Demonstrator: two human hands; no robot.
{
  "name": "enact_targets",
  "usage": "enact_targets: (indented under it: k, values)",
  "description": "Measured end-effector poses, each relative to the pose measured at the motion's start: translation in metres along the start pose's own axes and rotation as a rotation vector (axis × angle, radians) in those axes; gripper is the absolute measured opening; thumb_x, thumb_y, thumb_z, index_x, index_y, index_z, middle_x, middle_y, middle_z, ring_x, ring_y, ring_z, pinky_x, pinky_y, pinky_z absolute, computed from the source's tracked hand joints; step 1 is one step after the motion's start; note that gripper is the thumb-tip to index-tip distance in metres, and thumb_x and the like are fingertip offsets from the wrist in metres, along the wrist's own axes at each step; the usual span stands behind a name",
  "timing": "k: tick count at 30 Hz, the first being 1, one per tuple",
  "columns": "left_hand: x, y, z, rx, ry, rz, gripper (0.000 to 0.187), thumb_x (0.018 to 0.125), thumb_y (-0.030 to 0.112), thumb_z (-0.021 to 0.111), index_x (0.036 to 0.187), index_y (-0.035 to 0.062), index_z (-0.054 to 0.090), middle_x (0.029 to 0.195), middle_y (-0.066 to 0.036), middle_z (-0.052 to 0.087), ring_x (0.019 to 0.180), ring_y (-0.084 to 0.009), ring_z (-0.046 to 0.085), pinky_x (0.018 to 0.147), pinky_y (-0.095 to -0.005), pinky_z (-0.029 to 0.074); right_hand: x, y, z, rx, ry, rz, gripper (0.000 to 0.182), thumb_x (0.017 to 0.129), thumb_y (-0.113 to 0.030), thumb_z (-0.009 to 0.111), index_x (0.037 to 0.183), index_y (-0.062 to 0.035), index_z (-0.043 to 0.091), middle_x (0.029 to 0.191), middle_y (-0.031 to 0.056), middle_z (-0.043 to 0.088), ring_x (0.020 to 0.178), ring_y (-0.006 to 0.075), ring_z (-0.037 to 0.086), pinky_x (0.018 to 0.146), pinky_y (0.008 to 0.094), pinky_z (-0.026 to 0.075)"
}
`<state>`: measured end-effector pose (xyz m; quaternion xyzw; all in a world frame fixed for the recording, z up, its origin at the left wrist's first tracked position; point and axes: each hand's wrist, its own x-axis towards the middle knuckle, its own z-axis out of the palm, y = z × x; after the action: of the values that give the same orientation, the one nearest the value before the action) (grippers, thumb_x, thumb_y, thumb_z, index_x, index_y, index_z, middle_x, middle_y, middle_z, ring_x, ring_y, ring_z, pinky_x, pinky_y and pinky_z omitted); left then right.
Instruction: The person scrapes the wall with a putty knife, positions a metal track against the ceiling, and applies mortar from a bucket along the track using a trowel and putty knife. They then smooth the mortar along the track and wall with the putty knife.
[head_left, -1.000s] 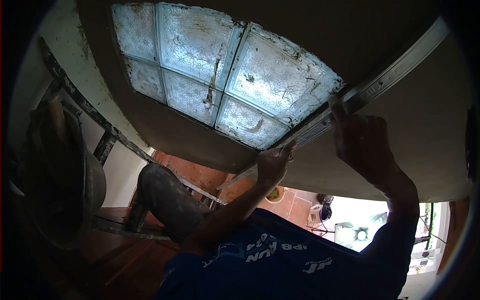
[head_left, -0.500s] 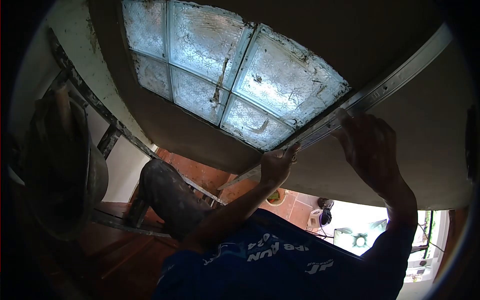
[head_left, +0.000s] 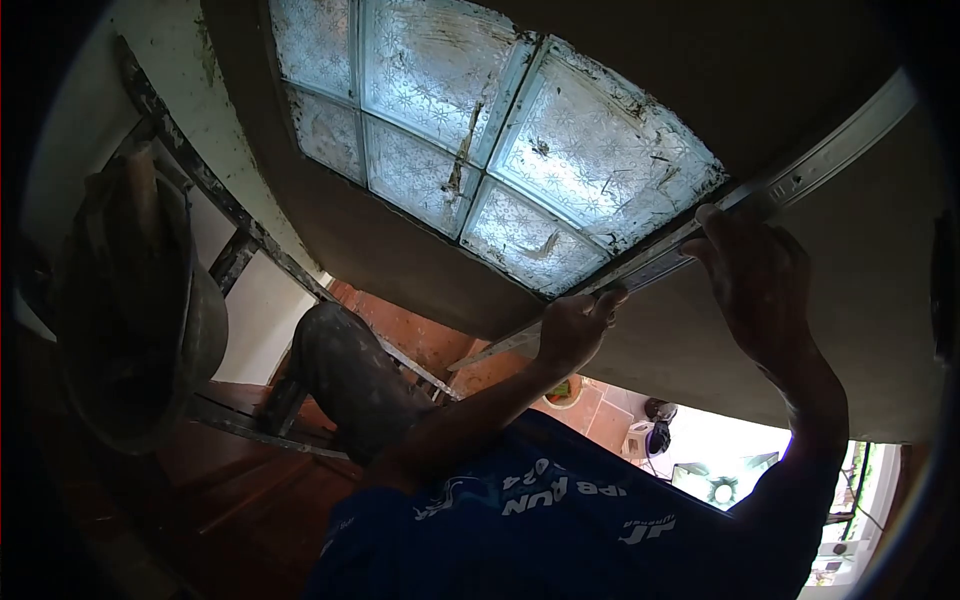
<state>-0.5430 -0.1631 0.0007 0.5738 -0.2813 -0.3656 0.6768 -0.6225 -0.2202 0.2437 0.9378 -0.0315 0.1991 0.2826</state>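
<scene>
A long metal straightedge (head_left: 800,180) runs diagonally along the edge of the glass-block window (head_left: 590,140), against the grey plastered wall (head_left: 850,290). My left hand (head_left: 578,330) is closed around its lower part, close to the bottom corner of the glass. Farther up, my right hand (head_left: 755,280) grips the same straightedge, with thumb and fingertips at its edge. The glass blocks have a star pattern and carry smears of mortar. The far lower tip of the straightedge sticks out past my left hand.
On the left, a bucket (head_left: 205,320) with a wooden handle in it hangs by a mortar-splashed ladder (head_left: 185,150). My bent knee (head_left: 335,335) is next to the ladder. Below are a tiled floor (head_left: 600,405), a plant pot (head_left: 563,394) and a white container (head_left: 638,438).
The view has shifted slightly, so everything sits a little farther right and lower. Both hands keep hold of the straightedge, with little visible movement along the wall.
</scene>
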Motion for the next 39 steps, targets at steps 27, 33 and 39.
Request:
enact_targets:
  k: [27, 33, 39]
  values:
    - [0.007, -0.018, 0.001, 0.064, 0.082, 0.182, 0.045, 0.091, 0.046, 0.065, 0.081, 0.0026, 0.074, 0.07, -0.015, 0.071, 0.071, -0.0312, 0.072, 0.067, -0.0419, 0.054, 0.007, -0.056, 0.051, 0.153, -0.293, -0.258, 0.014, 0.077, -0.011, 0.063, 0.085, 0.0003, 0.066, 0.091, 0.0162, 0.059, 0.097, 0.0313, 0.055, 0.099, 0.0491, 0.037]
    - [0.024, -0.051, 0.022, 0.122, 0.157, 0.364, 0.045, 0.091, 0.044, 0.063, 0.078, 0.0018, 0.073, 0.069, -0.017, 0.07, 0.07, -0.0352, 0.071, 0.068, -0.0445, 0.055, 0.08, -0.125, 0.012, 0.711, 0.146, -0.151, 0.016, 0.079, -0.004, 0.073, 0.092, -0.008, 0.064, 0.101, 0.0091, 0.066, 0.095, 0.0283, 0.062, 0.087, 0.0416, 0.047]
    - [0.066, -0.109, 0.059, 0.045, 0.273, 0.54, 0.05, 0.091, 0.047, 0.059, 0.074, 0.0014, 0.072, 0.067, -0.018, 0.068, 0.068, -0.0371, 0.07, 0.068, -0.0462, 0.055, 0.194, -0.195, -0.016, 0.945, 0.343, -0.444, 0.025, 0.084, -0.003, 0.072, 0.109, -0.0061, 0.069, 0.102, 0.013, 0.07, 0.095, 0.0316, 0.068, 0.082, 0.0395, 0.055]
